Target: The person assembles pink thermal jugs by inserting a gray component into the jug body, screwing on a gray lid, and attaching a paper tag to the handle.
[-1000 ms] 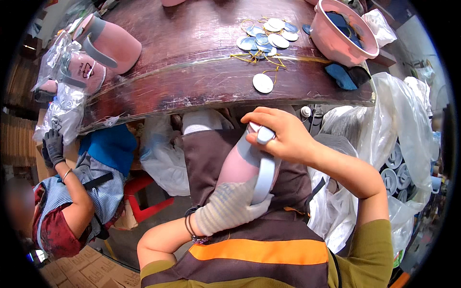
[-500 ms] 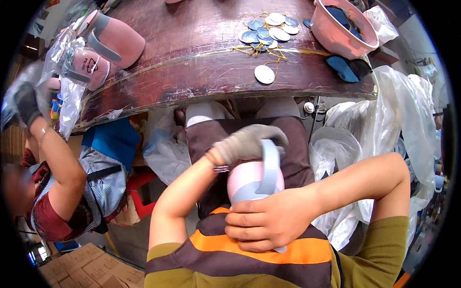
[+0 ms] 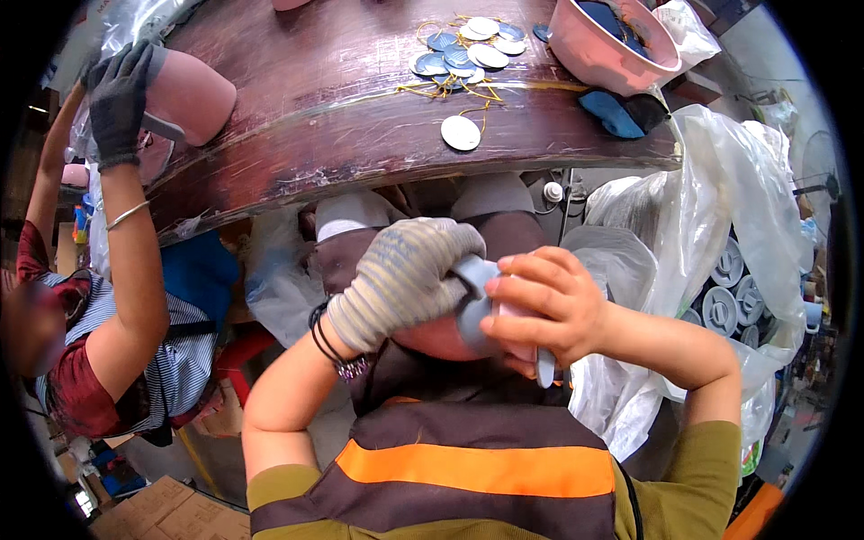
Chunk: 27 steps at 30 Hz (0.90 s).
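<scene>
Over my lap lies a pink plastic jug (image 3: 436, 339) with a grey-blue handle and collar, tipped on its side. My left hand (image 3: 405, 279), in a grey knitted glove, is closed around the handle, its thumb near the collar. My bare right hand (image 3: 553, 306) grips the right-hand end of the jug, fingers bent over it. A grey-blue edge (image 3: 545, 367) sticks out below those fingers. The palm side of both hands and much of that end are hidden.
Ahead is a dark red wooden table (image 3: 315, 135) with round tags (image 3: 461, 133) on yellow strings and a pink basin (image 3: 612, 67). At left a co-worker's dark-gloved hand (image 3: 119, 103) touches another pink jug (image 3: 193, 94). Grey lids (image 3: 720, 310) fill a clear plastic bag at right.
The jug has turned from roughly upright to lying sideways. My left hand has moved onto its handle, and my right hand up to its right end. The co-worker's hand has reached a jug on the table.
</scene>
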Tool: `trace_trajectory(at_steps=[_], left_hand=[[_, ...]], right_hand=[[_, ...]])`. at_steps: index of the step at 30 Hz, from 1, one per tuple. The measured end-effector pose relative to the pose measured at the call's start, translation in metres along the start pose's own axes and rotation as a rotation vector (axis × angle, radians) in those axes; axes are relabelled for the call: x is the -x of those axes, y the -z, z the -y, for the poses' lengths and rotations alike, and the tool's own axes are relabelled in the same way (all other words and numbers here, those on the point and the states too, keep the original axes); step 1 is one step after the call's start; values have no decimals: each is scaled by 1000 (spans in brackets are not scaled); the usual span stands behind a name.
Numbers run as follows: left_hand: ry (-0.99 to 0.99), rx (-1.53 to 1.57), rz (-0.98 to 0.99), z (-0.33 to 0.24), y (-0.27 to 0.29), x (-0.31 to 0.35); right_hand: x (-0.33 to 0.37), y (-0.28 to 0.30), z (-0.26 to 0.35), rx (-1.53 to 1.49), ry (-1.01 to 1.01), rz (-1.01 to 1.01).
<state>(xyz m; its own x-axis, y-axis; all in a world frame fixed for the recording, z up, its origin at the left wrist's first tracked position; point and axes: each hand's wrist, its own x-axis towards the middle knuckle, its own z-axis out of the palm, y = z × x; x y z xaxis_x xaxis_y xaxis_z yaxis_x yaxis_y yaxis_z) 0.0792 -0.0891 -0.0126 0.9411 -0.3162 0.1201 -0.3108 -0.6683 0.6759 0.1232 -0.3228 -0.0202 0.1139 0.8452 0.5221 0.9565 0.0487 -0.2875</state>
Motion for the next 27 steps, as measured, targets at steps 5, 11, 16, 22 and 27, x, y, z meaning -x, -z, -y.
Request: trace_trajectory(at_steps=[5,11,16,22,27], left_hand=[[276,291,-142,8,-16,2],[106,-40,-169,-42,-61,24],[131,-62,-117,-32,-55,38],[222,80,-183,31,-20,-11],[-107,459,447,24,-42,-42]], right_hand=[[26,54,-4,-101,-519,328],[27,18,4,-344,-1082,103],[24,-26,15,-205,-1042,-209],[3,-10,13,-160,-267,-189],[-51,-16,41,-357,381,-121]])
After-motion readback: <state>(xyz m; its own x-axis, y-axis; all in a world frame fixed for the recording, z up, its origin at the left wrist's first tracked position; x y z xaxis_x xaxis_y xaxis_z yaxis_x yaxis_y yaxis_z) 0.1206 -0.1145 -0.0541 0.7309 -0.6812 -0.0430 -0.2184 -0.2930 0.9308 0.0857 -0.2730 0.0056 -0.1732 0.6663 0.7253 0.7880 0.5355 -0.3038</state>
